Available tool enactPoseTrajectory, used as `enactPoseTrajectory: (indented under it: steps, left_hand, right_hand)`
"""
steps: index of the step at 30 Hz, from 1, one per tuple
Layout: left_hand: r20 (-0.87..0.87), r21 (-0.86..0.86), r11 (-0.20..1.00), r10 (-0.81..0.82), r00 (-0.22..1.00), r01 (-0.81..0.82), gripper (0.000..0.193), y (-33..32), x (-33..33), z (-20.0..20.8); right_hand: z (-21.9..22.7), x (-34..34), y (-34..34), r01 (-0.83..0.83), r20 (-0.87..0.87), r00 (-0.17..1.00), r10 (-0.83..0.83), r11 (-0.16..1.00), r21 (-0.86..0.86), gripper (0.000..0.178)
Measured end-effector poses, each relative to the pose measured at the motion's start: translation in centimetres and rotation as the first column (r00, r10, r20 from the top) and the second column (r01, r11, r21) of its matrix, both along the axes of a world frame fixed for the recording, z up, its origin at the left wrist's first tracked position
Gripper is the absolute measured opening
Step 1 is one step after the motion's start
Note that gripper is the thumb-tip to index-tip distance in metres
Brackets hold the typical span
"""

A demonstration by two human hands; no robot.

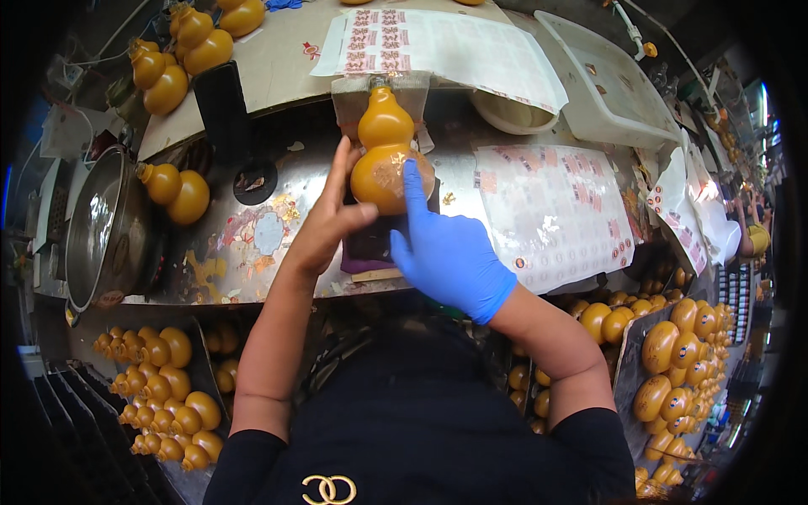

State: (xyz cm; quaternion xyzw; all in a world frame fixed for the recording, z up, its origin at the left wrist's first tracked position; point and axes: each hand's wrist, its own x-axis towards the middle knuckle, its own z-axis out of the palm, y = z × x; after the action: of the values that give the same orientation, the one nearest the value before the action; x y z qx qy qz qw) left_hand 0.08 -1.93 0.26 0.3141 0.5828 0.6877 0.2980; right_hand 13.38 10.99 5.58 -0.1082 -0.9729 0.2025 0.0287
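A yellow-orange gourd-shaped bottle (385, 126) lies before me, its narrow neck pointing away, on a dark support. My bare left hand (332, 206) holds its left side, fingers along the wall and thumb near the rounded bottom. On my right hand (454, 252) is a blue glove; the index finger presses the bottle's lower bulb, and the thumb stands apart. Under that fingertip a clear, shiny patch (391, 172) with faint markings covers part of the bulb. The other gloved fingers are mostly hidden.
Printed label sheets (555, 210) lie to the right, with more sheets (446, 50) beyond. A white bowl (513, 114), a plastic tray (606, 84), a metal basin (105, 227) and a phone on a stand (220, 109) surround me. Racked gourd bottles (168, 396) flank me below.
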Motion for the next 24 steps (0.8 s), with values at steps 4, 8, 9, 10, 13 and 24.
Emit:
enactPoseTrajectory:
  steps: [4, 8, 9, 10, 13, 24]
  left_hand:
    - [0.027, -0.079, 0.989, 0.124, 0.992, -0.122, 0.09, 1.7, 1.0, 0.8]
    - [0.053, -0.029, 0.998, 0.062, 0.997, -0.061, 0.084, 1.4, 0.0, 0.4]
    - [0.08, -0.008, 1.0, 0.025, 0.996, -0.024, 0.084, 1.1, -0.3, 0.3]
    - [0.106, -0.013, 1.0, -0.001, 0.994, 0.002, 0.082, 0.9, -0.8, 0.5]
    - [0.109, 0.002, 1.0, -0.024, 0.994, 0.024, 0.079, 0.8, -1.1, 0.9]
    - [0.034, -0.088, 0.995, 0.05, 0.998, -0.047, 0.071, 0.2, -0.8, -1.1]
  right_hand:
    - [-0.2, 0.1, -1.2, 0.006, -0.019, 1.0, -0.006, 0.999, 0.033, 0.078]
    - [-0.4, 1.3, 0.6, 0.079, -0.118, 0.985, -0.128, 0.932, -0.353, 0.068]
    - [-0.6, 1.5, 1.6, 0.086, -0.157, 0.967, -0.198, 0.841, -0.534, 0.065]
    - [-0.8, 0.7, 2.7, 0.175, -0.163, 0.919, -0.358, 0.744, -0.645, 0.06]
    - [-3.3, -1.8, 6.5, 0.189, 0.024, 0.951, -0.307, 0.522, -0.832, 0.064]
    - [-6.2, -3.6, 7.3, 0.0, -0.087, 0.986, -0.145, 0.512, -0.859, 0.059]
